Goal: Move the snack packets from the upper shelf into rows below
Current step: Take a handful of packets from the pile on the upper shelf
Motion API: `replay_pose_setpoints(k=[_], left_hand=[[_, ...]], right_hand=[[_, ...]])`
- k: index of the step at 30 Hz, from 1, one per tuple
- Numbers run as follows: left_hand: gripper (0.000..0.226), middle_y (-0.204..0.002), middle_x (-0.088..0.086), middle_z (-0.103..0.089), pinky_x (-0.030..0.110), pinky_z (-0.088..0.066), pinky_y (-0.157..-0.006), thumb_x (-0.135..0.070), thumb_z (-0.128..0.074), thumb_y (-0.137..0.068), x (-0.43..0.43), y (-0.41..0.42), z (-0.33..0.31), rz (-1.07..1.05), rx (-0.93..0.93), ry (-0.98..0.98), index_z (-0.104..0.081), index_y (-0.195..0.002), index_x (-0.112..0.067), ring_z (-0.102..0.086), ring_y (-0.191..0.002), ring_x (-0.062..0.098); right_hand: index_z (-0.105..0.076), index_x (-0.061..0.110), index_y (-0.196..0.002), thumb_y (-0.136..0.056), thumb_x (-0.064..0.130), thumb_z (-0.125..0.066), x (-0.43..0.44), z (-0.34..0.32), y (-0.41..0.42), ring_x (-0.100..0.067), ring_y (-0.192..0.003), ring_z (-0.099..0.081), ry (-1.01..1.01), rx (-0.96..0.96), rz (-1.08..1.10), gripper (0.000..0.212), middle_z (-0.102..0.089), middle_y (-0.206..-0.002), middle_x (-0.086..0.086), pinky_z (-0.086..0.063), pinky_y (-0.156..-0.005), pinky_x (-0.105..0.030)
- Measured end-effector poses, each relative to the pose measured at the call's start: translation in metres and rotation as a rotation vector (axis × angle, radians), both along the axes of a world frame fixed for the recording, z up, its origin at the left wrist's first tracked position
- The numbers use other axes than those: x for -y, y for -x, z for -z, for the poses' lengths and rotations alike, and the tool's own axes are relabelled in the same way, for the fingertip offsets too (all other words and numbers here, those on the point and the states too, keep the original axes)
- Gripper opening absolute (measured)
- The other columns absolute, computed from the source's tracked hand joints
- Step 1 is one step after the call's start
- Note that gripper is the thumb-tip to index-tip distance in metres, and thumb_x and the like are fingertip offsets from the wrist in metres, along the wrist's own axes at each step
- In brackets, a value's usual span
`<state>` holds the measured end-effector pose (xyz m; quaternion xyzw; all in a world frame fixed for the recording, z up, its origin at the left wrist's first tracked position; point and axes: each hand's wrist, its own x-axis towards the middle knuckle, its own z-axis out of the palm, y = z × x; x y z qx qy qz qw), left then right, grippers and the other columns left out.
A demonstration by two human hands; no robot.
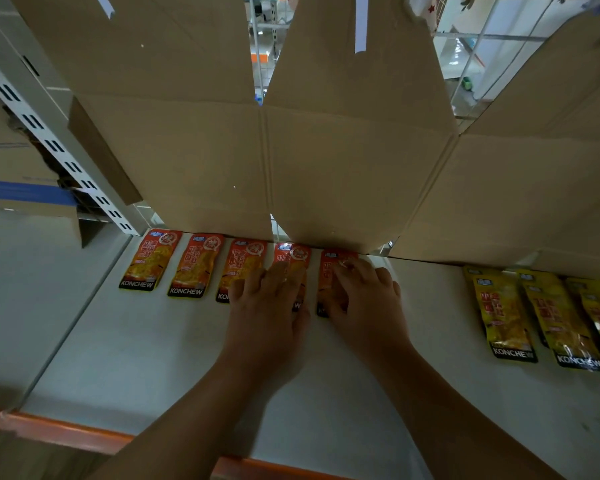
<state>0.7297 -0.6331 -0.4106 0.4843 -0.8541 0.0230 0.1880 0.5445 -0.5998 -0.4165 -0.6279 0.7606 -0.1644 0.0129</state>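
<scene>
Several orange-red KONCHEW snack packets lie flat in a row along the back of the white shelf. The leftmost packet and its neighbour are uncovered. My left hand rests flat with straight fingers on the third packet and fourth packet. My right hand presses flat on the fifth packet, the rightmost of the row. Both hands hold nothing.
Flattened cardboard sheets stand upright behind the row. Yellow KONCHEW packets lie overlapping at the right of the shelf. A slotted metal upright rises at the left. An orange shelf edge runs along the front.
</scene>
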Motion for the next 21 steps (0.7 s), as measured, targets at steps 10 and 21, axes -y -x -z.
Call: replay_pose_setpoints(k=[10,21], left_hand=[[0.069,-0.145,0.014,-0.057,0.059,-0.041,-0.103,-0.057,-0.052,-0.09,-0.016,-0.005,-0.022,-0.16,-0.03,0.068,-0.051,-0.149,-0.022,-0.051,-0.131,0.042],[0.057,-0.141,0.008,-0.059,0.051,-0.042,-0.102,-0.048,-0.061,-0.093,-0.057,-0.112,-0.223,-0.219,-0.117,0.492,-0.061,-0.141,-0.018,-0.052,-0.131,0.033]], right_hand=[[-0.063,0.026,-0.125,-0.079,0.058,-0.051,-0.009,-0.03,-0.011,-0.028,-0.11,-0.056,0.129,0.147,-0.094,0.057,-0.059,-0.131,0.004,-0.049,-0.09,-0.043],[-0.061,0.018,-0.137,-0.089,0.05,-0.057,-0.002,-0.21,-0.115,-0.021,-0.121,-0.053,0.479,0.376,-0.58,0.058,-0.058,-0.132,-0.001,-0.044,-0.105,-0.036]])
